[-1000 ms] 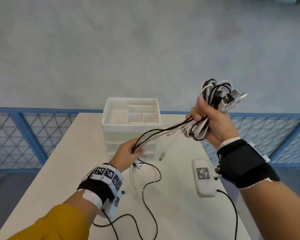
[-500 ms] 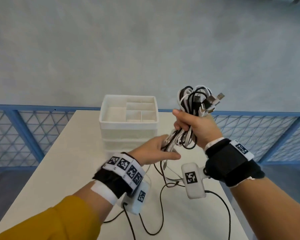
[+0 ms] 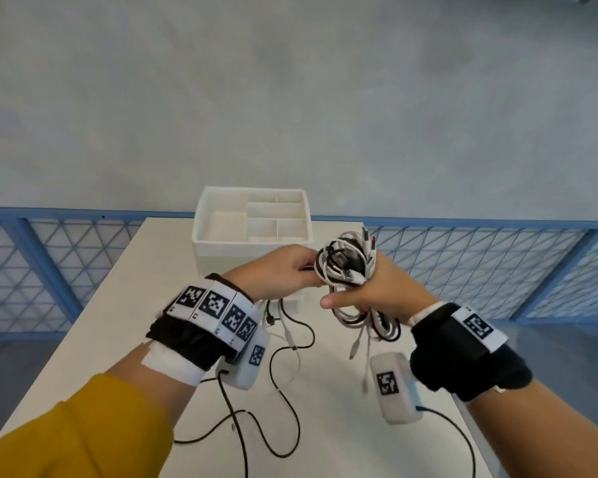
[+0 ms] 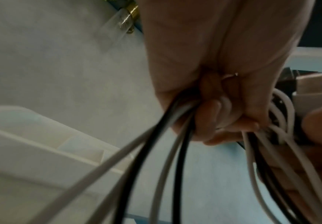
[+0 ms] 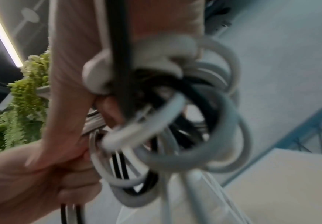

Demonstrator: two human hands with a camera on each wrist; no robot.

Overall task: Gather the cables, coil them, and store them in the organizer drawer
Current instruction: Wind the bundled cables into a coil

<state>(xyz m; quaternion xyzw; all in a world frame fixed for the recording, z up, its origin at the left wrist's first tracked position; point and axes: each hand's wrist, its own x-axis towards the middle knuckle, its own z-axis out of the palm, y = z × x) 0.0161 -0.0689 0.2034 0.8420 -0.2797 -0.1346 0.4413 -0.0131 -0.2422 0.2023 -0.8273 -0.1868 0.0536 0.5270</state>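
Cables (image 3: 346, 267) being gripped by your right hand (image 3: 380, 294), your left hand (image 3: 277, 270) pinching trailing strands, organizer (image 3: 221, 243) sitting behind on the counter (image 3: 332, 426).

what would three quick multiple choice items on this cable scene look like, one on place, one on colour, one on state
1. Where does the white organizer stand?
A. at the far end of the table
B. on the floor
C. beside the person's elbow

2. What colours are the cables in the bundle?
A. red and blue
B. black and white
C. all yellow

3. What is the state of the bundle?
A. lying flat on the table
B. inside the organizer
C. held in the air by both hands

Key:
1 A, the head view shows it at the table's far edge, by the blue railing.
2 B, black and white strands loop together.
3 C, the right hand grips the coil while the left hand pinches strands leading into it; loose ends trail down to the table.
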